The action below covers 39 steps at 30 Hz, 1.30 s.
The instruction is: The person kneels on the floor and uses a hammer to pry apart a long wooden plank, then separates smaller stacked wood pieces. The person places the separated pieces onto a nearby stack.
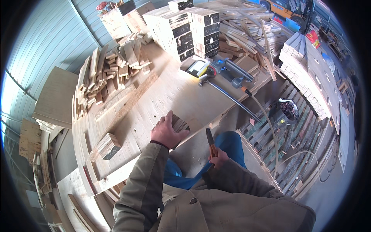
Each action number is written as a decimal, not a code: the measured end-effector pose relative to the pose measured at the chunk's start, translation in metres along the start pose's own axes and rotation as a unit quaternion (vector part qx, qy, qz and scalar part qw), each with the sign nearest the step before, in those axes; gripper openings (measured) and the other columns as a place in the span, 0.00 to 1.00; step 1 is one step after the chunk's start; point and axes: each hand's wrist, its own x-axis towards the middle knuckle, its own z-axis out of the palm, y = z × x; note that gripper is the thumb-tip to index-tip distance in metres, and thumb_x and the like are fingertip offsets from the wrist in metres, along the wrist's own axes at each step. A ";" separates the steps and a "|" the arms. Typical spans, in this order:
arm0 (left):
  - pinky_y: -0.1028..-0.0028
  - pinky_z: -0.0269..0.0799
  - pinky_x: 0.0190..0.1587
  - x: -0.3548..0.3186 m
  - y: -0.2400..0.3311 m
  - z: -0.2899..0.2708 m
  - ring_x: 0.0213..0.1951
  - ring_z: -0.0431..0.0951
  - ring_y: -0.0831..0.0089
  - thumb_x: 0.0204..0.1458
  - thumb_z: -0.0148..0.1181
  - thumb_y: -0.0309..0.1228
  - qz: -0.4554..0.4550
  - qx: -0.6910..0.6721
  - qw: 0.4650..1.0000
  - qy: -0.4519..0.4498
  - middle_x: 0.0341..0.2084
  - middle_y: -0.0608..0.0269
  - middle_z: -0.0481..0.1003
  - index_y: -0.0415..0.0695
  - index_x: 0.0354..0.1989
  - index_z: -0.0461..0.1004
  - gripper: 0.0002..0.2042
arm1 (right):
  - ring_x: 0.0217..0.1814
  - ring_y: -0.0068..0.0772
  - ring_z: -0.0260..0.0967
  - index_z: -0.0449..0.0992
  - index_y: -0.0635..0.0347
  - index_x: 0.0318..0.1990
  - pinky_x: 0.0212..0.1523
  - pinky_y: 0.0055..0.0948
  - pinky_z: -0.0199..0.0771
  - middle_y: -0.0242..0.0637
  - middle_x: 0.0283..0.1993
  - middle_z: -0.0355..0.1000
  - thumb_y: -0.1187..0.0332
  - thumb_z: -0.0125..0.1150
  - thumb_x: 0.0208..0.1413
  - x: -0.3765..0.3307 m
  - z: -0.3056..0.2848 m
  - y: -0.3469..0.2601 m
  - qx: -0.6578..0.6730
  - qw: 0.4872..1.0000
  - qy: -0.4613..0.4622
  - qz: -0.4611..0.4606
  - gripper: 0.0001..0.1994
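My left hand (167, 130) is closed round a small block of layered wood (180, 123) at the near edge of the plywood worktable (162, 92). The thumb lies along the block's near side, and the fingers cover its left part. Off the table edge, in front of my body, my right hand (219, 157) grips a hammer (210, 137) by its brown handle; the dark head points up and away from me. The fingers hide the lower handle. Left of my left hand, another layered wood block (109, 145) rests on the table.
A pile of wood offcuts (110, 67) lies at the far left, beside tall stacks of blocks (174, 33). An air nail gun (226, 69) with a hose (262, 108) and a long metal bar (232, 98) lie to the right. Slatted pallets (286, 143) cover the floor there.
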 end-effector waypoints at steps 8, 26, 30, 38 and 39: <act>0.46 0.65 0.67 -0.031 -0.008 -0.001 0.62 0.71 0.43 0.36 0.79 0.52 0.031 0.056 0.997 0.035 0.61 0.44 0.70 0.45 0.76 0.57 0.56 | 0.35 0.34 0.73 0.70 0.63 0.53 0.37 0.33 0.72 0.40 0.35 0.72 0.80 0.55 0.45 -0.005 -0.009 -0.020 0.107 0.994 -0.010 0.023 0.23; 0.61 0.72 0.64 0.135 0.070 -0.124 0.61 0.75 0.52 0.35 0.81 0.30 0.212 0.007 0.959 0.189 0.58 0.44 0.72 0.36 0.69 0.64 0.47 | 0.39 0.39 0.77 0.70 0.63 0.55 0.41 0.36 0.76 0.44 0.37 0.76 0.83 0.52 0.48 0.007 -0.043 -0.030 0.197 0.973 -0.043 0.114 0.23; 0.64 0.71 0.66 0.217 0.113 -0.164 0.60 0.76 0.54 0.37 0.80 0.26 0.290 0.003 0.926 0.242 0.56 0.46 0.74 0.36 0.69 0.65 0.45 | 0.38 0.40 0.77 0.70 0.66 0.55 0.44 0.36 0.76 0.46 0.38 0.77 0.84 0.54 0.49 0.008 -0.054 -0.037 0.254 0.956 -0.047 0.142 0.22; 0.66 0.66 0.69 0.378 0.178 -0.201 0.65 0.74 0.59 0.40 0.81 0.28 0.287 -0.008 0.920 0.265 0.62 0.46 0.73 0.36 0.71 0.64 0.46 | 0.44 0.44 0.80 0.71 0.69 0.56 0.49 0.39 0.79 0.49 0.41 0.79 0.84 0.53 0.47 0.020 -0.073 -0.032 0.274 0.945 -0.065 0.165 0.25; 0.65 0.68 0.67 0.395 0.184 -0.202 0.63 0.75 0.56 0.40 0.81 0.29 0.291 0.010 0.917 0.274 0.61 0.44 0.73 0.36 0.70 0.65 0.45 | 0.47 0.45 0.80 0.71 0.69 0.57 0.52 0.39 0.79 0.49 0.43 0.79 0.83 0.54 0.47 0.022 -0.076 -0.029 0.271 0.944 -0.074 0.175 0.25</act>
